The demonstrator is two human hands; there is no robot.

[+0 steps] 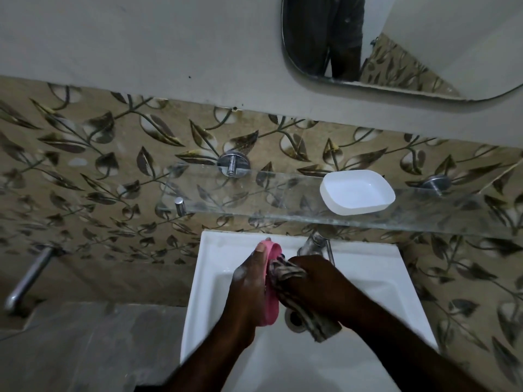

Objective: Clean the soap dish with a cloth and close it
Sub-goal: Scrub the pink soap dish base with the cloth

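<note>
Soap dish, pink half (271,304): held on edge above white sink (215,250), clasped in left grip (249,287), wrapped round its back, thumb lying along top rim. Checked cloth (321,325) bunched in right grip (322,284), curled tight round it and pressed against inner face of pink half; loose end dangling over drain (294,321). White half (357,191) open side up on glass shelf (254,199), well apart from both hands. Pale flecks on left grip, possibly suds; too dim to confirm.

Head-worn — steeply down, near sink (215,250)
</note>
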